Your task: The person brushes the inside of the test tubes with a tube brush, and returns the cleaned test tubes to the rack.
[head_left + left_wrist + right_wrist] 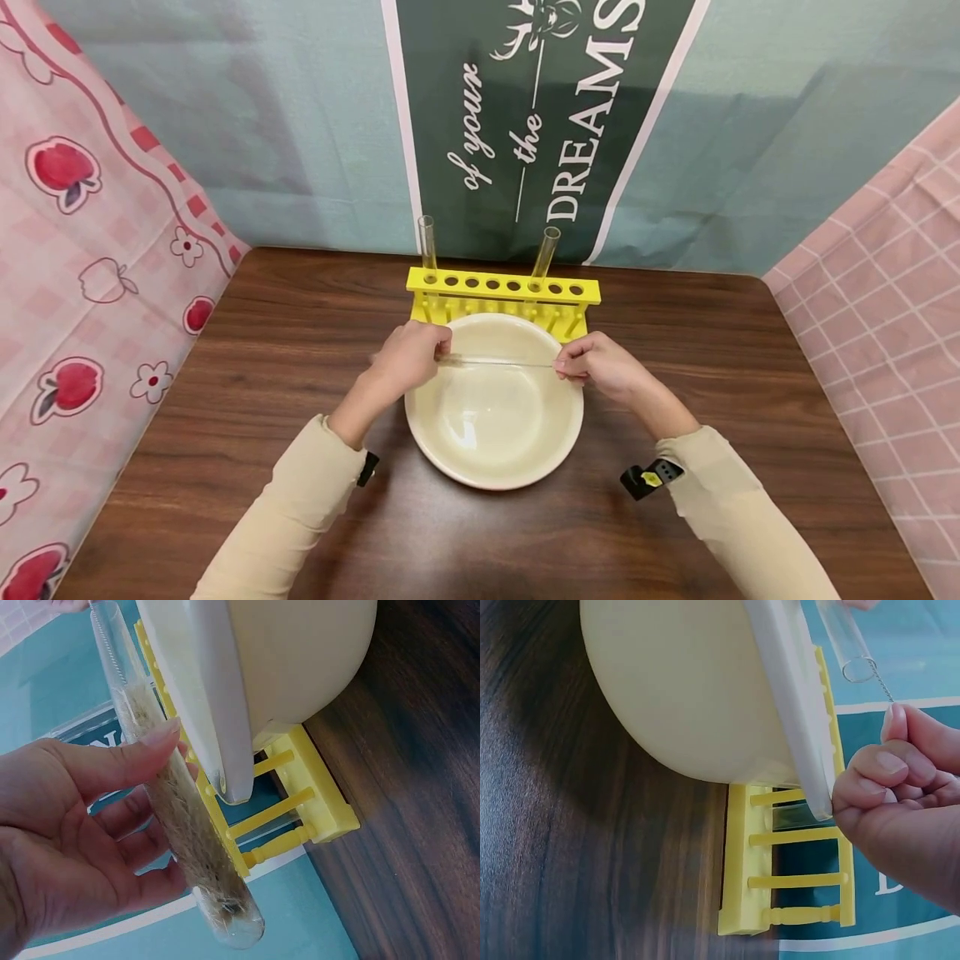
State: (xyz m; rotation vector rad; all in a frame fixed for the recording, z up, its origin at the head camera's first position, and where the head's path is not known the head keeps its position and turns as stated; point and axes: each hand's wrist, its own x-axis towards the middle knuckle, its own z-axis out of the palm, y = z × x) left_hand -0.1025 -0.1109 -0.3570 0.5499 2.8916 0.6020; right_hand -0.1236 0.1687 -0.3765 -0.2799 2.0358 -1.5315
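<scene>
Brown woodgrain tabletop (480, 542) met teal cloth (750, 150) at twelve o'clock; my left hand (408, 356) pinched a clear glass tube (201, 836), right hand (603, 364) silvery wire (881, 681).

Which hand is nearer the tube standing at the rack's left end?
Left: left hand is in front of the tube, right hand is near the other end of the rack.

Left forearm (300, 492) and right forearm (723, 500), sleeved, angle inward from the near edge of the table (750, 358) toward its far edge. Left hand (411, 357): thumb opposing index finger in a grip, other fingers loosely curled. Right hand (602, 365): fingertips meeting in a pinch, remaining fingers folded inward.
</scene>
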